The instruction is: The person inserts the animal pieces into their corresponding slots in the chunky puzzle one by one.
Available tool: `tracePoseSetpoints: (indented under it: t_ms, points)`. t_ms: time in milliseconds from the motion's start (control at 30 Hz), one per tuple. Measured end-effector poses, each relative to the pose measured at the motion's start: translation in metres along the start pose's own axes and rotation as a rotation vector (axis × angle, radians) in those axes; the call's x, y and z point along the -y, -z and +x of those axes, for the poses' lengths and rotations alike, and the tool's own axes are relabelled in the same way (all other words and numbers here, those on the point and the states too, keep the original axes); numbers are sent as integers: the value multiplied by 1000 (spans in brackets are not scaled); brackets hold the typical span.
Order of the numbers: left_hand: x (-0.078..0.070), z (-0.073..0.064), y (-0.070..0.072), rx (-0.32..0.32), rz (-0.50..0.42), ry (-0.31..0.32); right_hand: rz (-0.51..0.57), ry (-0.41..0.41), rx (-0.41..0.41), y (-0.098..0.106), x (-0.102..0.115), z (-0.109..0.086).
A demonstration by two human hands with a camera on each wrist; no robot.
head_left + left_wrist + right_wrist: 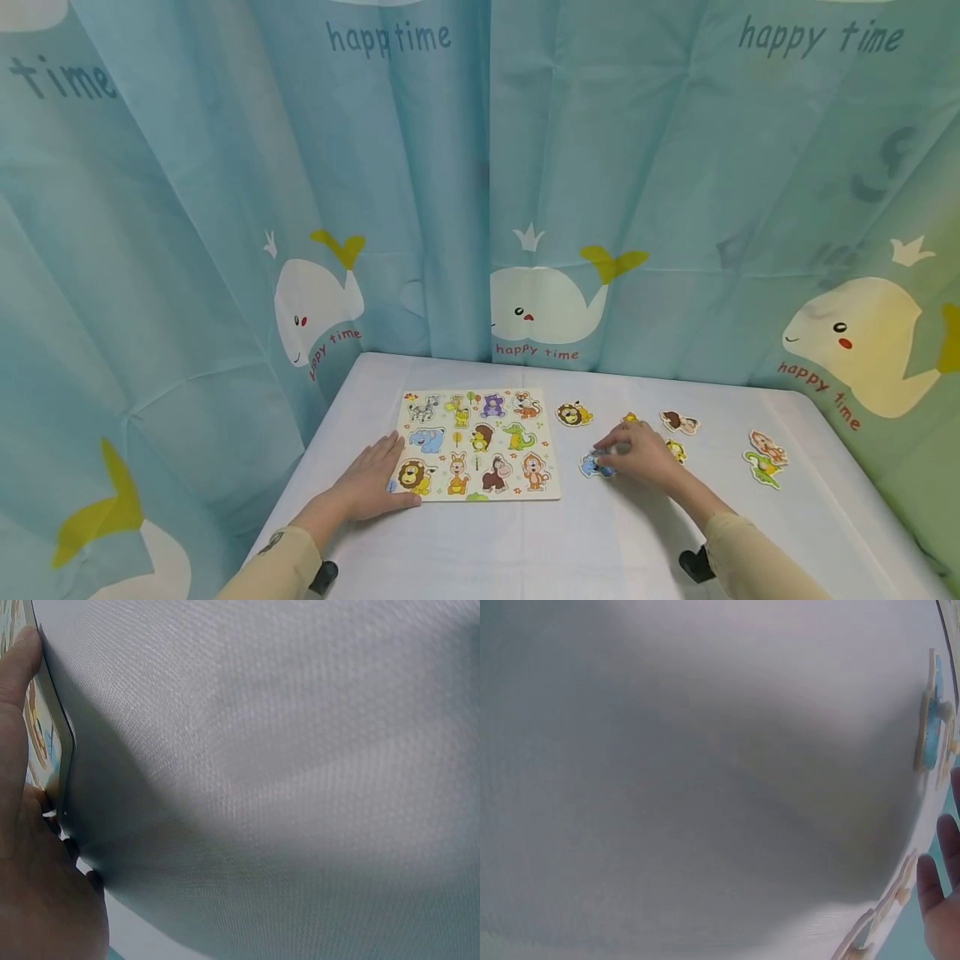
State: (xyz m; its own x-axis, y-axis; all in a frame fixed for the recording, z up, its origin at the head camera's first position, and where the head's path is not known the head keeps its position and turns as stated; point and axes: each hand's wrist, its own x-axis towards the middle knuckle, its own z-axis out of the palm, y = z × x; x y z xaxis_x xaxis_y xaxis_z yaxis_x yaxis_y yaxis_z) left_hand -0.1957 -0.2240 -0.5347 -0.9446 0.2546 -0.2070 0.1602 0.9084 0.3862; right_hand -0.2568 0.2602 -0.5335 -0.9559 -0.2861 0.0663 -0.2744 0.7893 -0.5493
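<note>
As left hand [369, 482] rests on animal puzzle board [498, 452], right hand [639, 452] meets blue piece [589, 467]

Fingers extended at the board's left edge, the left hand grips nothing. Right of the board lie 1 lion piece [573, 413], then the blue piece beneath the right hand's fingertips; whether they pinch it, I cannot tell. Farther right of the board lies 1 crocodile piece [763, 472].

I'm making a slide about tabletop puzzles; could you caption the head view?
Left grip resting on an animal puzzle board, right grip at a blue piece beside it.
</note>
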Motion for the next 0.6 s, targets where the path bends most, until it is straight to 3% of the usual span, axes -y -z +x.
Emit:
tracePoseSetpoints:
  t_ms: [600]
  points:
    - [-1, 0, 0, -5, 5, -6, 69, -16, 10, -9, -12, -4]
